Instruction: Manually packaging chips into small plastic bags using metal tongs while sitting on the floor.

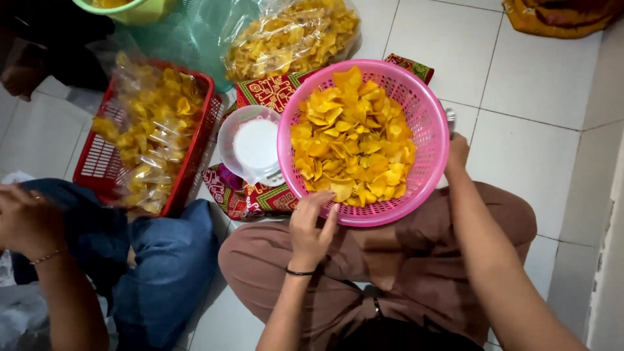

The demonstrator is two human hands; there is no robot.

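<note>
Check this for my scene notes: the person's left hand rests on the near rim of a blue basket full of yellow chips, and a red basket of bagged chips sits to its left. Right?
Not quite: the basket is pink, not blue, as the head view shows. The rest holds: the left hand rests on its near rim, yellow chips fill it, and the red basket of bagged chips sits to its left.
</note>
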